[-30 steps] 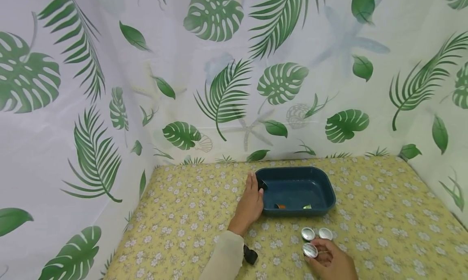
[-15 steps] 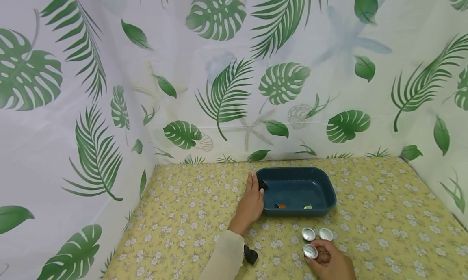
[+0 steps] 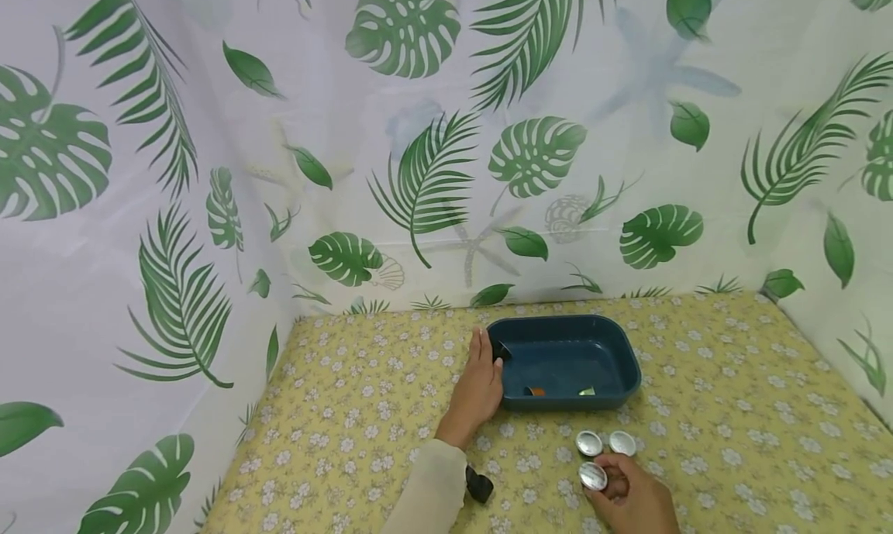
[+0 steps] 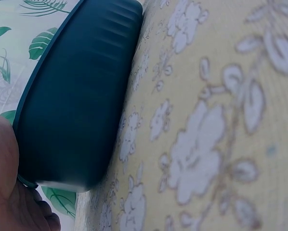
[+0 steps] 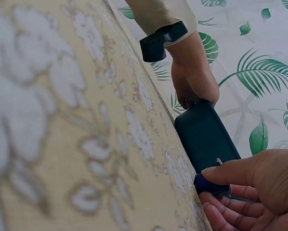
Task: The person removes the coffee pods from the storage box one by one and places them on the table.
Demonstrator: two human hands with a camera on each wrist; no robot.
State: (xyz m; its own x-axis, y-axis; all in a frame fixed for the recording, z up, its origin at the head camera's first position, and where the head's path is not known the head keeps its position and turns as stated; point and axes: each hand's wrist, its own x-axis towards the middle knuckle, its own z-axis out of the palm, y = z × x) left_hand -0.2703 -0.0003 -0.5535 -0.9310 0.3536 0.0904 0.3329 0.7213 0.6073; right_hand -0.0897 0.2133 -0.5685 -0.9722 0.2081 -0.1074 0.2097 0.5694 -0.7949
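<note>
My left hand [image 3: 477, 387] holds the left end of the dark blue-green basin [image 3: 565, 404], thumb at its rim. Its outer wall [image 4: 72, 106] shows in the left wrist view. Between the thumb and fingers of my right hand [image 3: 635, 499] is a coffee capsule [image 3: 593, 477] with a silver lid up; its blue side [image 5: 210, 185] shows in the right wrist view. Just beyond it, two more silver-lidded capsules stand side by side, a left capsule [image 3: 589, 442] and a right capsule [image 3: 622, 442]. The held capsule is very near the table; contact is unclear.
Inside the basin lie a black item [image 3: 500, 351], an orange item [image 3: 536, 392] and a green item [image 3: 587, 391], each partly hidden. A yellow flowered cloth [image 3: 363, 425] covers the table. Leaf-print sheets [image 3: 446, 170] stand behind and at the sides.
The view shifts slightly. Both hands, the basin and the capsules keep nearly the same places, and my right hand still pinches its capsule.
</note>
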